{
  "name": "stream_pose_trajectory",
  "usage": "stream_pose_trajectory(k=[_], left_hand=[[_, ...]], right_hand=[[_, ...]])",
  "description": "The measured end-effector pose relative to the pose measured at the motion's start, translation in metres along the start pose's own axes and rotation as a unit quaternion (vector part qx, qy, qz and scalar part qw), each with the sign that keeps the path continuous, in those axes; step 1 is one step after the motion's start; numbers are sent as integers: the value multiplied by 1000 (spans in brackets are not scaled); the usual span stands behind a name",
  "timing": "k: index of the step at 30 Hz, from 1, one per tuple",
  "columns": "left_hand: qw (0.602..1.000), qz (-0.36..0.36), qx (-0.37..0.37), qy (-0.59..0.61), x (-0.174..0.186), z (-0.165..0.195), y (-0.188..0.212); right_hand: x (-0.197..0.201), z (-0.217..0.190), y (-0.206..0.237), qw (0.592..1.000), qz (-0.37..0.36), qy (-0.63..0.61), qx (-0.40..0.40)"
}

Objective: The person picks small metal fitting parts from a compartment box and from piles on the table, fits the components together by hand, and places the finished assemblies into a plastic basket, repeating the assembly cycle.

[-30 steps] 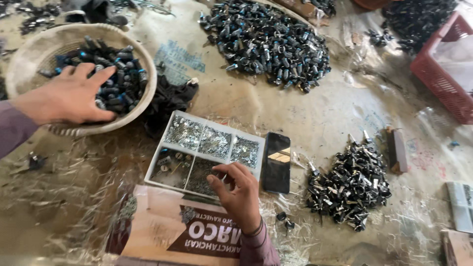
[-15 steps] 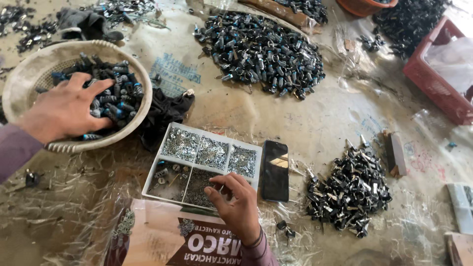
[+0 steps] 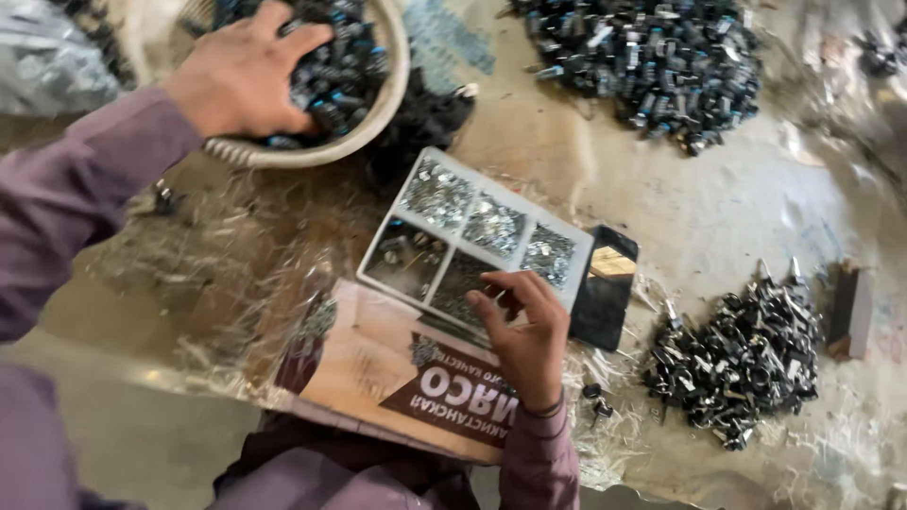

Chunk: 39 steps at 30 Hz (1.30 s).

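**Both hands picking parts: bowl on one side, tray on the other**

The left hand [image 3: 248, 77] lies in the bowl [image 3: 383, 104], palm down on the heap of dark, blue-tipped parts [image 3: 345, 57]. Its fingers are spread and curl loosely into the heap; whether they have closed on any piece cannot be told, since the palm hides it. The bowl's rim runs just under the heel of that hand.

The right hand [image 3: 525, 331] rests at the near edge of the compartment tray [image 3: 472, 241]. Its fingertips are drawn together, almost pinched, over a near compartment; something small may sit between them, but the picture does not show it. Beyond the fingers lie the compartments of shiny small pieces. Just to the outer side of the fingers a dark phone [image 3: 605, 288] lies touching the tray's edge. Under the wrist sits a printed card [image 3: 378, 359].

Farther out from the right hand is a pile of dark clips [image 3: 742, 354]; well beyond the tray, a larger heap [image 3: 652, 61].

By the look of it, this is the gathering step. A sound next move would call for a firm close of each hand's fingers before lifting.
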<state>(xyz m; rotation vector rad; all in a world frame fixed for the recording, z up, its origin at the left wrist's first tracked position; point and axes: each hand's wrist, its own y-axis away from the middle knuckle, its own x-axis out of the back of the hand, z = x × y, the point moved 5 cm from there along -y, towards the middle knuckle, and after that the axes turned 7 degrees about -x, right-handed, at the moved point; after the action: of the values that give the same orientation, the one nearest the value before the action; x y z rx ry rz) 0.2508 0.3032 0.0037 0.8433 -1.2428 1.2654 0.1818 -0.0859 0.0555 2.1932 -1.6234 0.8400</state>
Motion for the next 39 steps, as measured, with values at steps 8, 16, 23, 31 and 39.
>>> stream_pose_trajectory(k=[8,16,23,31,39], left_hand=[[999,7,8,-32,0,-1,-8],[999,-8,31,-22,11,5,-13],[993,-85,83,22,23,11,-13],[991,-100,83,27,25,13,-13],[993,-83,80,39,28,12,-15]], right_hand=[[-31,-56,-16,970,-65,135,191],[-115,-61,-61,870,-204,387,228],[-72,-60,-69,914,-255,284,133],[-84,-43,-84,900,-362,202,136],[-84,-44,-103,875,-415,206,138]])
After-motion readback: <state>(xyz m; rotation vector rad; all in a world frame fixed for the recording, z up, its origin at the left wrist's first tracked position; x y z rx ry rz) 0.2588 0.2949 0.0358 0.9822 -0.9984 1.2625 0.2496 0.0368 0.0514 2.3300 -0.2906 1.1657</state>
